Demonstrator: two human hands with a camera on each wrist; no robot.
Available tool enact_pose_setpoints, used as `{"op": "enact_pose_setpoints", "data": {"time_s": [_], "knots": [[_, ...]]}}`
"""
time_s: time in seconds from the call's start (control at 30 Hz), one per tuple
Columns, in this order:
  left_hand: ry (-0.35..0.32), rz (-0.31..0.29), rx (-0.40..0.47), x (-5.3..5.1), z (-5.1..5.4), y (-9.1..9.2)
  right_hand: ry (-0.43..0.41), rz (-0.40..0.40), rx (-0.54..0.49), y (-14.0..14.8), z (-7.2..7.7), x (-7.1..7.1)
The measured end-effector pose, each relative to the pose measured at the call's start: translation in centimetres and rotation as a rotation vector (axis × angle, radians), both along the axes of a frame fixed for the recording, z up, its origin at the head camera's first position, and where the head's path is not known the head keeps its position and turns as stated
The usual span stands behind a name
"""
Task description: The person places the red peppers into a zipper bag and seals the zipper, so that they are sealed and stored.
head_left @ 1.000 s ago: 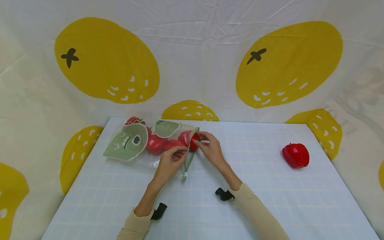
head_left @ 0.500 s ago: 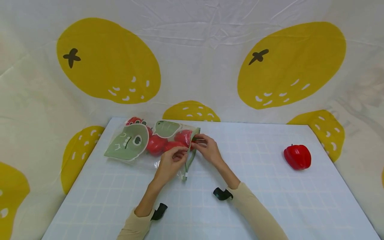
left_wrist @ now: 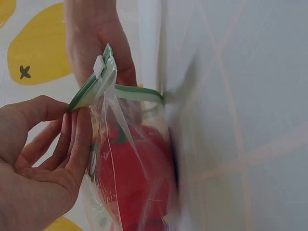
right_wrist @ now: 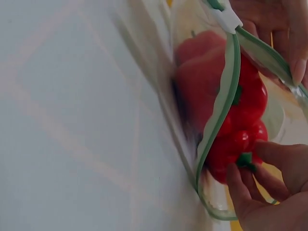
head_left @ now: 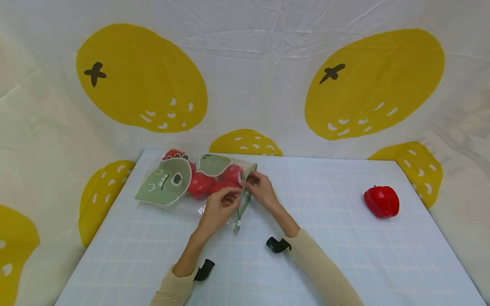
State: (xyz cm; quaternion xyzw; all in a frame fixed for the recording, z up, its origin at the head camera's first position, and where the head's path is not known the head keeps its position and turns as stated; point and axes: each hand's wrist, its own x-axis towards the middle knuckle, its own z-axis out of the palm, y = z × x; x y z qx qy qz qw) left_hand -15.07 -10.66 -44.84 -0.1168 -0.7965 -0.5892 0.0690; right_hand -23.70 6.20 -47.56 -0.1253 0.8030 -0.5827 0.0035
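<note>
A clear zip bag (head_left: 157,187) with green cartoon print lies on its side at the table's left, several red bell peppers (head_left: 200,185) inside. My left hand (head_left: 216,210) pinches one side of its green-edged mouth between thumb and fingers, as the left wrist view shows. Inside the mouth, my right hand (head_left: 264,191) has thumb and fingertips on a bell pepper (right_wrist: 224,151), around its green stem. The far fingers of that hand are partly behind the bag edge in the head view. A white slider (right_wrist: 228,20) sits on the zip.
Another red bell pepper (head_left: 381,202) rests on the right of the pale checked table (head_left: 325,255). A white cloth with yellow fruit print (head_left: 256,85) hangs behind and beside the table.
My right hand has moved slightly left, pushing the bell pepper deeper through the bag's mouth. The left hand keeps its pinch on the edge. The head view has shifted slightly.
</note>
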Motion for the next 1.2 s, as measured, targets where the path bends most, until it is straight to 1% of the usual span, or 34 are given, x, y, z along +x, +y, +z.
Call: {"op": "enact_pose_setpoints", "data": {"time_s": [0.27,0.43,0.6,0.8,0.87,0.93,1.13,1.2], "knots": [[-0.007,-0.001,-0.013,0.0,0.1,0.1,-0.116,-0.028,-0.033,-1.0,0.1,-0.3],[-0.015,-0.006,-0.004,0.0,-0.2,0.0,-0.159,-0.003,-0.079,-1.2,0.0,-0.6],[-0.012,-0.008,-0.001,-0.1,-0.1,0.1,-0.173,0.061,-0.138,-1.1,-0.3,-0.9],[-0.013,-0.009,0.015,0.0,-0.1,0.1,-0.190,0.201,-0.202,-0.6,-0.2,-1.0],[-0.015,-0.010,0.023,-0.1,-0.1,0.1,-0.186,0.228,-0.204,-0.3,-0.2,-1.0],[-0.015,-0.006,0.020,-0.1,-0.2,0.1,-0.182,0.237,-0.196,0.0,-0.2,-1.0],[-0.022,0.004,0.003,0.0,0.0,0.1,-0.151,0.211,-0.123,1.4,0.1,-0.7],[-0.025,0.007,-0.003,0.0,0.1,0.1,-0.137,0.208,-0.117,1.9,0.3,-0.5]]}}
